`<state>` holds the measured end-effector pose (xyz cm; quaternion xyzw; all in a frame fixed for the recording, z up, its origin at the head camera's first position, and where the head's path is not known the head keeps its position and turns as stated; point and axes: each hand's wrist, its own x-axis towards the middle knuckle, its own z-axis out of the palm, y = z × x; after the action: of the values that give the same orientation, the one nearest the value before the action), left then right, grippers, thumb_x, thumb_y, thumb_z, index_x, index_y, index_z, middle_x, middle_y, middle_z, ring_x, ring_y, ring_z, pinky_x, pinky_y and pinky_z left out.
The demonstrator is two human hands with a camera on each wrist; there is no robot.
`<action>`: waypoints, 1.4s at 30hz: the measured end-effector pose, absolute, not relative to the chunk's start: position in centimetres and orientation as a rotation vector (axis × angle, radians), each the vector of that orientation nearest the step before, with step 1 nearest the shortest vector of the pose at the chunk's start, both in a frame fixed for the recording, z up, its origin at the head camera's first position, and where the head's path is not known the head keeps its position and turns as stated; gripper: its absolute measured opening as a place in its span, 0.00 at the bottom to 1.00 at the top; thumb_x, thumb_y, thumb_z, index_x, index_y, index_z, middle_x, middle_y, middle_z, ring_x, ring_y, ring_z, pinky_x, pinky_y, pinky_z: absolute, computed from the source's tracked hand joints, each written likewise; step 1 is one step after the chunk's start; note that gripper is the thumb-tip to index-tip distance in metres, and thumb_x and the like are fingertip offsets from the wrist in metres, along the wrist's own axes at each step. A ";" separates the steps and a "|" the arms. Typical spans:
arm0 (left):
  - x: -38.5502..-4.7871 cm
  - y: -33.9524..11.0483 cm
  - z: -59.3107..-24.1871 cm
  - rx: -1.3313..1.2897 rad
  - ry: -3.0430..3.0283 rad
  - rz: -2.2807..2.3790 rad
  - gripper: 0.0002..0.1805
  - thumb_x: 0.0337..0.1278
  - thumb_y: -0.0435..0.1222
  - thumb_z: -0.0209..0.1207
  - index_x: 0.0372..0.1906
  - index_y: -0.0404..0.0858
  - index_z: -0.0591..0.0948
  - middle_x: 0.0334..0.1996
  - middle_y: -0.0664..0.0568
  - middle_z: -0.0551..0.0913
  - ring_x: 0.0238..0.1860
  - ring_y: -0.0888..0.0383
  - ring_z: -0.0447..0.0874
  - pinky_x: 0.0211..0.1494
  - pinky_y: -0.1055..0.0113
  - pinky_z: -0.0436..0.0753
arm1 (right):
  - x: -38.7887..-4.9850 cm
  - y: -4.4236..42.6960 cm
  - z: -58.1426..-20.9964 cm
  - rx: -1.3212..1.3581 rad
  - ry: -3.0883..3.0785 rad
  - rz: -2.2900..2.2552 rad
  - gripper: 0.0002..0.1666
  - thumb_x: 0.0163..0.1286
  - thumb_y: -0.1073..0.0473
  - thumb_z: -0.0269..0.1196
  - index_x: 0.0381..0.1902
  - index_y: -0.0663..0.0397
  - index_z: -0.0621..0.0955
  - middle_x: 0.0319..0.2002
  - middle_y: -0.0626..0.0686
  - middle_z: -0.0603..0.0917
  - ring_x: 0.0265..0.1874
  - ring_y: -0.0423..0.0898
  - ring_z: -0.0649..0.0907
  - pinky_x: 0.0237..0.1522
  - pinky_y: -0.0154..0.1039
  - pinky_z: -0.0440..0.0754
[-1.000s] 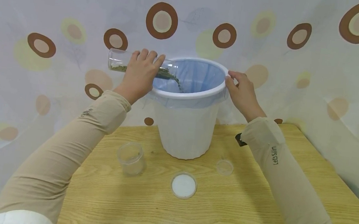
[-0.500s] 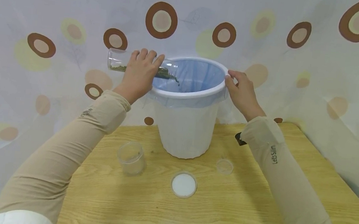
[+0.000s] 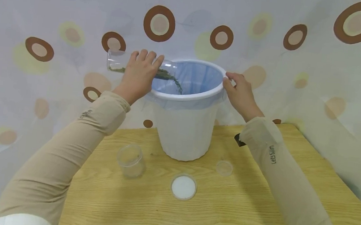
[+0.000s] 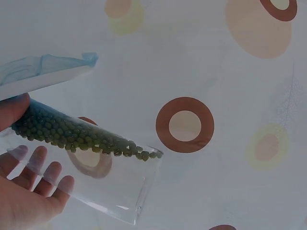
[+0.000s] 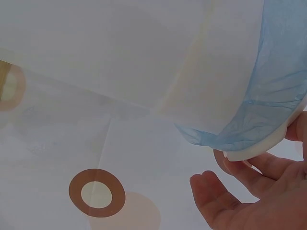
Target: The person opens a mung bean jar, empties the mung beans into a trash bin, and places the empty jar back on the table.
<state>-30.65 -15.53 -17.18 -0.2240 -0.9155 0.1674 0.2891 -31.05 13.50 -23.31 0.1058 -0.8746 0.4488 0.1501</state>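
Note:
My left hand (image 3: 140,74) grips a clear cylindrical jar (image 3: 117,59), tipped almost flat with its mouth over the bin. Green mung beans (image 4: 67,132) lie along the jar's lower side, and a thin stream of them falls from the mouth. Below stands a white trash bin (image 3: 183,127), lined with a blue plastic bag (image 3: 200,76) folded over under the rim. Where the beans land is hidden by the bin's front wall. On the bin's right side, my right hand (image 3: 241,96) pinches the white rim (image 5: 256,149) between thumb and fingers.
On the wooden table (image 3: 119,208) stand a clear open cup (image 3: 131,164) at left, a round white-topped lid (image 3: 183,187) in front of the bin and a small clear disc (image 3: 224,168) at right. A patterned wall sheet (image 3: 191,5) hangs close behind.
The bean stream shrank half a second ago and is longer again now. Fewer beans show in the jar. Both hands keep their places at jar and rim; the head view has shifted slightly.

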 end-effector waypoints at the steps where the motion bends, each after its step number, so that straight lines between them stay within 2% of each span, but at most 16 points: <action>1: -30.6 -15.5 -17.1 -0.601 -2.436 0.444 0.34 0.52 0.26 0.58 0.68 0.35 0.65 0.60 0.38 0.70 0.61 0.39 0.64 0.64 0.46 0.63 | -31.0 13.5 -23.3 0.306 -2.513 1.285 0.33 0.76 0.46 0.44 0.72 0.57 0.63 0.69 0.59 0.64 0.49 0.55 0.69 0.49 0.50 0.73; 15: -30.5 -14.9 -16.7 -0.599 -2.431 0.468 0.36 0.51 0.26 0.60 0.69 0.35 0.64 0.60 0.38 0.70 0.62 0.39 0.63 0.65 0.46 0.63 | -30.8 13.5 -23.2 0.313 -2.529 1.292 0.33 0.77 0.45 0.43 0.72 0.57 0.61 0.70 0.60 0.62 0.52 0.57 0.67 0.52 0.54 0.72; 42: -30.6 -14.5 -16.4 -0.589 -2.395 0.535 0.37 0.52 0.29 0.62 0.69 0.35 0.63 0.60 0.39 0.70 0.61 0.39 0.64 0.66 0.47 0.61 | -31.2 13.6 -23.4 0.325 -2.506 1.278 0.32 0.77 0.47 0.44 0.71 0.58 0.63 0.68 0.60 0.64 0.48 0.56 0.70 0.48 0.50 0.73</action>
<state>-30.58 -14.50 -16.40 -0.2223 -0.9040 0.2019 0.3042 -31.19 13.59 -23.44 0.1132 -0.8745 0.4458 0.1542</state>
